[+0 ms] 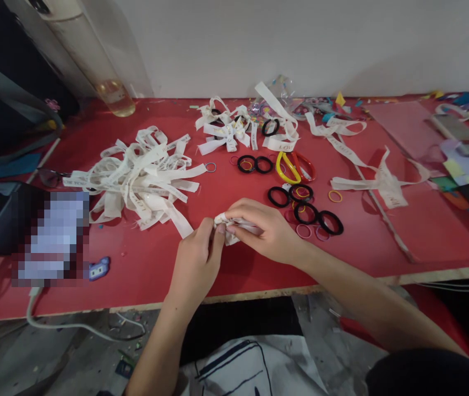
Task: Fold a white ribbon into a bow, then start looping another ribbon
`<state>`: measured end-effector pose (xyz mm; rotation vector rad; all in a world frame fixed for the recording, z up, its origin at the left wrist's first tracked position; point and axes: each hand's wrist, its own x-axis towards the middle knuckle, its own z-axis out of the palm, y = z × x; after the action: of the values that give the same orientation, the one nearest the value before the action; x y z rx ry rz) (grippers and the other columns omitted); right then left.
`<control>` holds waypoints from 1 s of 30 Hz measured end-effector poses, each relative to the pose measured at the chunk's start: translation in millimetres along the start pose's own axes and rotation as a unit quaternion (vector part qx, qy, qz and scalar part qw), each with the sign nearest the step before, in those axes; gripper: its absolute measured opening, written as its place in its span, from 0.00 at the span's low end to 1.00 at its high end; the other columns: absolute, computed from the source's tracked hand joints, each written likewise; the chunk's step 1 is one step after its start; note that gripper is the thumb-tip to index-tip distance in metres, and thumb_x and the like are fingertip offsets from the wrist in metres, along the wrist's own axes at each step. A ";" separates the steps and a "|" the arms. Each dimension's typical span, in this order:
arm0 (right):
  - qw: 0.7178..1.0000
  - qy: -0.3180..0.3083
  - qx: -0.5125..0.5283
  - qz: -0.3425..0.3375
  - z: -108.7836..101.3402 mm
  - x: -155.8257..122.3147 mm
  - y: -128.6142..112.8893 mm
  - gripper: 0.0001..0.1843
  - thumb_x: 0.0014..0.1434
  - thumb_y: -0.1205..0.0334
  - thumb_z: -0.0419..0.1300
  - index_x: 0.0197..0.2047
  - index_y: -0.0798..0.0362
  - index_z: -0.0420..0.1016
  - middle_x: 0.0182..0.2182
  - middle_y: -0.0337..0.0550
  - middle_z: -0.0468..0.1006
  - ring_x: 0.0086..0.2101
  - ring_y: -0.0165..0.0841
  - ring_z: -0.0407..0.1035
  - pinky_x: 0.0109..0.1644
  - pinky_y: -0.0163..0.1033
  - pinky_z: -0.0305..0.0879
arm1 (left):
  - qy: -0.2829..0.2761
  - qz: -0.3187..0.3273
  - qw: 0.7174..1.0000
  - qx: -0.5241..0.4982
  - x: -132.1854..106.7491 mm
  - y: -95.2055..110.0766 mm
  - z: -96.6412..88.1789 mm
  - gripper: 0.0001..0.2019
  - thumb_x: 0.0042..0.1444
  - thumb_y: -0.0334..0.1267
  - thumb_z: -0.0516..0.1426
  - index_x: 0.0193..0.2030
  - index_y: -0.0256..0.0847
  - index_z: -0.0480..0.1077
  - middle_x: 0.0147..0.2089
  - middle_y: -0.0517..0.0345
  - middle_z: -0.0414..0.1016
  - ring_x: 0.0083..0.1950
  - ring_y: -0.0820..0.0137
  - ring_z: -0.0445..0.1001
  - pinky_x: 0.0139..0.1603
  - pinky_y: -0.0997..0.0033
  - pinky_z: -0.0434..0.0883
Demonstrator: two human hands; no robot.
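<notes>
Near the front of the red table (238,275), my left hand (197,256) and my right hand (259,228) meet over a white printed ribbon (231,238). Both hands pinch it between thumb and fingers, and its folds are partly hidden by them. To the left lies a tangled pile of white printed ribbons (135,176). Just right of my right hand are several black hair ties (305,213) and small coloured rubber bands (304,231). Beyond my hands, a yellow band (287,168) and a red band (303,166) lie side by side. Ribbon bows (230,131) with black ties sit farther back.
A bottle with yellowish liquid (116,99) stands at back left. A blurred phone (55,236) on a white cable (32,311) leans at left, near a small blue object (99,268). More loose ribbon (389,184) and coloured scraps (465,159) lie right. A wall (279,44) bounds the back.
</notes>
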<state>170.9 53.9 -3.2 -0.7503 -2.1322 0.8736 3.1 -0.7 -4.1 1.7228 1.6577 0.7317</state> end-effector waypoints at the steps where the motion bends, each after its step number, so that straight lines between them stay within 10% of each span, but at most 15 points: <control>1: 1.000 0.001 0.001 0.000 0.1 0.2 0.0 0.10 0.62 0.70 0.55 0.46 0.53 0.71 0.39 0.44 0.73 0.39 0.29 0.69 0.44 0.36 0.67 | 0.001 0.001 1.000 0.000 0.0 -0.1 0.1 0.12 0.67 0.43 0.45 0.32 0.42 0.57 0.25 0.65 0.66 0.25 0.74 0.65 0.28 0.76 0.56; 20: 0.999 0.003 0.040 0.018 -0.4 2.6 -2.5 0.07 0.63 0.65 0.56 0.44 0.53 0.73 0.38 0.46 0.74 0.39 0.32 0.70 0.44 0.38 0.67 | 0.010 0.003 1.000 -0.017 -0.6 1.0 -1.1 0.13 0.66 0.43 0.46 0.31 0.42 0.57 0.24 0.65 0.64 0.25 0.74 0.63 0.28 0.76 0.56; 30: 0.965 0.010 0.213 0.151 1.5 2.9 -3.8 0.11 0.60 0.59 0.61 0.46 0.53 0.74 0.39 0.42 0.74 0.37 0.29 0.69 0.40 0.34 0.67 | 0.028 -0.019 0.993 -0.114 -2.6 4.8 -5.6 0.15 0.68 0.44 0.45 0.31 0.41 0.60 0.25 0.66 0.63 0.27 0.77 0.62 0.30 0.77 0.59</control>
<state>167.2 53.2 0.0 -0.8595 -1.7431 1.4230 1.8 -3.0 3.3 1.5197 1.5717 0.9214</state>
